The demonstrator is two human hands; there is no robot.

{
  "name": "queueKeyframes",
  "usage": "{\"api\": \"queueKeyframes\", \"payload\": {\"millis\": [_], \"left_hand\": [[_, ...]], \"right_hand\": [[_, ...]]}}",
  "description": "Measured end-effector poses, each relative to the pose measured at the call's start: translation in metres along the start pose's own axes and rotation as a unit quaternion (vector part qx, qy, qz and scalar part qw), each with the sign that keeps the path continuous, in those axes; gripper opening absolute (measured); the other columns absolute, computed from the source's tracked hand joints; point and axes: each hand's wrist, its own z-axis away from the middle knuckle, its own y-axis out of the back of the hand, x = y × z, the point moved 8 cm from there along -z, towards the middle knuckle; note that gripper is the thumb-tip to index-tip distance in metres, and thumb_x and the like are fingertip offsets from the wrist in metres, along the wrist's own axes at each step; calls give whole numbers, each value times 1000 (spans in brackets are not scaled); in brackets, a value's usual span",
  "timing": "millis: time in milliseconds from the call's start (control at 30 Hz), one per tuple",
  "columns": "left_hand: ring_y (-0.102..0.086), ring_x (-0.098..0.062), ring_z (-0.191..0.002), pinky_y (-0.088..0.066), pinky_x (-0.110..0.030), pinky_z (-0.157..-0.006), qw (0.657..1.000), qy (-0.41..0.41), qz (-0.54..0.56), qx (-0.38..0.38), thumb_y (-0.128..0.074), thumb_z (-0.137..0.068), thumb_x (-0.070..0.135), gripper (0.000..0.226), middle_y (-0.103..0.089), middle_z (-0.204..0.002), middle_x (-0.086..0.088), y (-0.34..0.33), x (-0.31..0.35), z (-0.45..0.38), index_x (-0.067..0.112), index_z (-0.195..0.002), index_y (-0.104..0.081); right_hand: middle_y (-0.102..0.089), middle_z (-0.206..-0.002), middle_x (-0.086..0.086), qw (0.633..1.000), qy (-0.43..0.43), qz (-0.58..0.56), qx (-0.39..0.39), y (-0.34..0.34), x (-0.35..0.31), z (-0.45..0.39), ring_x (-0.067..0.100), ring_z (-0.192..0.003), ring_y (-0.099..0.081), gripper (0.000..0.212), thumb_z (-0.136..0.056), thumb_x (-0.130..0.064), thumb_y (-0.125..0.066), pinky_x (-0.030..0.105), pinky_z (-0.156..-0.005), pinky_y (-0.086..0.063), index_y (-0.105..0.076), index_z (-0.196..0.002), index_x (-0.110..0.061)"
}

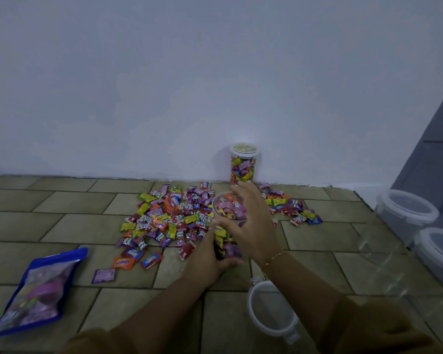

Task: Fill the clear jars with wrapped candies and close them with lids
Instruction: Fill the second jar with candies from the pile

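A clear jar (225, 226) nearly full of wrapped candies stands on the tiled floor in front of me. My left hand (210, 256) grips its lower side. My right hand (251, 221) hovers over the jar's open mouth with fingers spread, covering part of the rim; whether it holds any candy I cannot tell. A heap of loose wrapped candies (169, 215) lies behind and left of the jar. A filled, lidded jar (243, 163) stands against the wall. A white-rimmed lid (269, 310) lies on the floor near my right forearm.
A blue candy bag (36, 290) lies at the lower left. Two lidded empty jars (407, 210) stand at the right, with another clear empty jar (384, 264) lying near them. More candies (292, 208) are scattered to the right of the held jar.
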Motion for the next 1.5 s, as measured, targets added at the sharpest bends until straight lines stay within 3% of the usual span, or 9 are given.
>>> {"api": "queueKeyframes", "payload": {"millis": [133, 233, 367, 533, 733, 1100, 1233, 1333, 1500], "left_hand": [[-39, 1, -121, -39, -22, -99, 993, -34, -106, -29, -74, -68, 57, 102, -39, -132, 24, 8, -7, 15, 29, -148, -18], [-42, -8, -127, -37, -25, -104, 977, -88, -190, 38, -61, -78, 51, 77, -42, -143, 9, 28, -9, 24, 26, -145, -32], [-44, -19, -129, -38, -40, -105, 945, -87, -280, 142, -37, -77, 56, 70, -46, -141, 1, 57, -13, 14, 21, -137, -47], [-1, -20, -147, -9, -40, -117, 924, 5, -381, 37, 2, -60, 91, 112, -10, -159, 3, 48, -34, -13, 28, -151, -14], [-40, -21, -119, -33, -35, -97, 907, -19, -419, 37, -18, -75, 75, 76, -47, -127, 1, 42, -27, -17, 31, -130, -48], [-53, -15, -94, -41, -25, -72, 956, 15, -278, 91, -58, -87, 49, 38, -58, -104, 0, 52, -31, -6, 19, -109, -65], [-52, -19, -63, -40, -32, -59, 971, 126, -140, 150, -65, -84, 43, 33, -59, -70, -5, 69, -32, 0, 14, -71, -61], [-51, -21, -58, -36, -30, -55, 943, 214, 31, 254, -64, -85, 45, 39, -55, -64, -9, 86, -31, 11, 10, -69, -55], [-61, -24, -77, -55, -44, -74, 853, 194, 378, 304, -71, -73, 55, 66, -67, -100, -13, 92, 4, -3, 3, -113, -60]], "right_hand": [[-24, -144, -16, 993, -106, -58, -7, 1, 19, 15, 2, -134, -24, 113, -54, -69, -72, 27, -112, -28, -14, -145, -34], [-26, -150, -3, 977, -175, -113, -40, -7, 32, 26, 12, -136, -30, 124, -53, -59, -77, 37, -112, -34, -3, -148, -32], [-32, -148, -1, 970, -193, -139, -54, -12, 37, 32, 12, -135, -33, 117, -58, -50, -78, 29, -110, -33, -5, -148, -33], [-32, -145, -6, 966, -190, -166, -52, -11, 36, 38, 4, -131, -32, 111, -62, -42, -81, 17, -102, -31, -9, -145, -36], [-37, -139, -10, 962, -185, -194, -47, -9, 33, 43, 5, -131, -36, 102, -56, -52, -79, 24, -106, -37, -15, -136, -48], [-39, -137, -11, 966, -183, -179, -38, -8, 33, 47, 6, -130, -39, 96, -57, -55, -80, 35, -108, -39, -13, -126, -64], [-38, -138, -9, 965, -188, -177, -44, -7, 31, 52, 8, -130, -39, 100, -57, -53, -80, 36, -109, -38, -15, -134, -54], [-37, -137, -10, 966, -190, -170, -46, -6, 30, 55, 7, -130, -37, 103, -62, -43, -82, 35, -110, -37, -16, -140, -43], [-35, -139, -10, 965, -193, -170, -46, -6, 28, 58, 6, -131, -36, 99, -63, -42, -83, 33, -110, -37, -16, -137, -48]]}}
